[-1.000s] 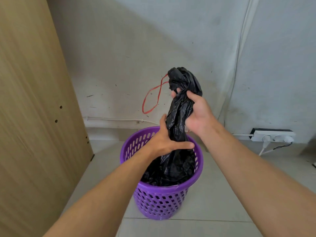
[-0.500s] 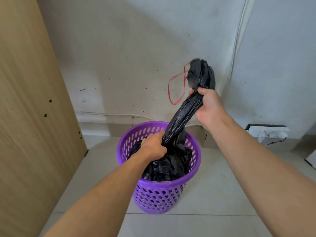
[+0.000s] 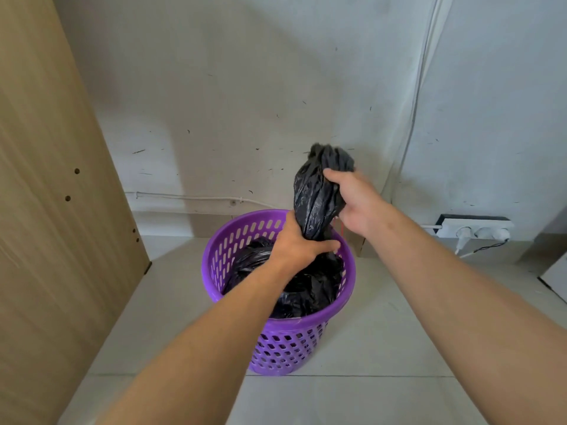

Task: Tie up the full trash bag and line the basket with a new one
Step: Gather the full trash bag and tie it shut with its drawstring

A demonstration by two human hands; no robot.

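A purple perforated basket (image 3: 242,234) stands on the tiled floor near the wall. A black trash bag (image 3: 313,204) fills it, its top gathered into a twisted neck that rises above the rim. My left hand (image 3: 299,243) grips the neck low down, just over the basket's rim. My right hand (image 3: 352,197) grips the neck higher up, with the crumpled bag end sticking out above its fingers. A short bit of red drawstring (image 3: 340,225) shows below my right hand; the rest is hidden.
A tall wooden panel (image 3: 55,210) stands close on the left. A white power strip (image 3: 475,228) with plugs lies on the floor by the wall at right. A white cable (image 3: 190,197) runs along the wall base. A white object's corner (image 3: 555,274) sits at far right.
My right hand has come down and left with the bag's top, so the neck is shorter and thicker. The red drawstring loop that hung out is now mostly hidden. My left hand still grips low.
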